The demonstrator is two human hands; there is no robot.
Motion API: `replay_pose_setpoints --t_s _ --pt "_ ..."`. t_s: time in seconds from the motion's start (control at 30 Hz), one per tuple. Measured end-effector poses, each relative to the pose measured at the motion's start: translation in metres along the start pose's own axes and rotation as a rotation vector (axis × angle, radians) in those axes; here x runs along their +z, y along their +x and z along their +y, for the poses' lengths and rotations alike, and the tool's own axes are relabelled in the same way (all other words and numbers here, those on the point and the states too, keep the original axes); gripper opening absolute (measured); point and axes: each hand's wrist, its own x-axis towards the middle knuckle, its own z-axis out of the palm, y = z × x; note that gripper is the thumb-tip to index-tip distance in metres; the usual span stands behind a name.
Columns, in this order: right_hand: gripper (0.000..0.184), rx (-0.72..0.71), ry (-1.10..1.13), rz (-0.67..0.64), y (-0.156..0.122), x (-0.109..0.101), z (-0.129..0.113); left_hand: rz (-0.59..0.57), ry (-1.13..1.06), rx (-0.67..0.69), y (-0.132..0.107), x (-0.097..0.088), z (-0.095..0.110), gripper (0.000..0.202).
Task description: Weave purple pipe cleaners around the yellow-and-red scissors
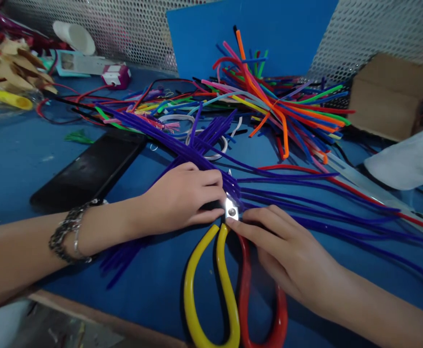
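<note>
My left hand (186, 195) is closed over a bundle of purple pipe cleaners (182, 150), its fingertips beside the scissors' pivot. The large scissors (232, 212) have one yellow and one red handle, and both loops point toward me. The blades lie at the bundle and are partly covered by the stems. My right hand (287, 246) is curled at the scissors' neck, above the red handle, with the index fingertip against the metal by the pivot. Its thumb is mostly hidden. Loose purple stems (327, 203) fan out to the right; more purple ends stick out below my left forearm.
A black phone (90, 169) lies on the blue table at left. Behind are a pile of multicoloured pipe cleaners (269, 101), a blue board (247, 34) and a cardboard box (385, 96). A white wrapped bundle (407, 157) is at right. The table's edge (99, 319) runs along the front.
</note>
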Motion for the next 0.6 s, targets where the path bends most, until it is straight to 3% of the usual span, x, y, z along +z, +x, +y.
replay_pose_setpoints --t_s 0.27,0.6 --pt "0.038 -0.007 0.01 0.013 0.0002 0.0001 0.0001 0.028 -0.077 -0.076 0.0007 0.0014 0.004 0.019" --pt "0.036 -0.003 0.009 0.0 -0.0005 0.001 0.0008 0.008 0.034 -0.121 0.0024 0.0025 0.007 0.015"
